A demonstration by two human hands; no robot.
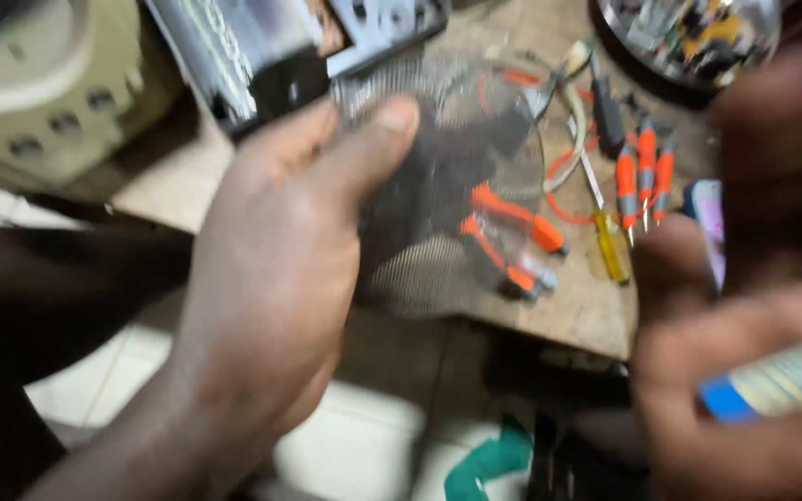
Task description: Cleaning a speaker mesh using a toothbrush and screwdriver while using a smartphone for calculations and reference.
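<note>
My left hand is raised in the middle of the view and grips a round piece of fine metal mesh by its left edge, thumb on top. Orange-handled tools on the bench show through the mesh. My right hand is blurred at the lower right, its fingers closed round a pale cylinder with a blue end. The two hands are apart, with the mesh between them.
A wooden workbench carries orange-handled pliers, several orange screwdrivers, a yellow-handled screwdriver and loose wires. A beige appliance stands at the upper left, a grey metal chassis beside it. Pale floor tiles lie below.
</note>
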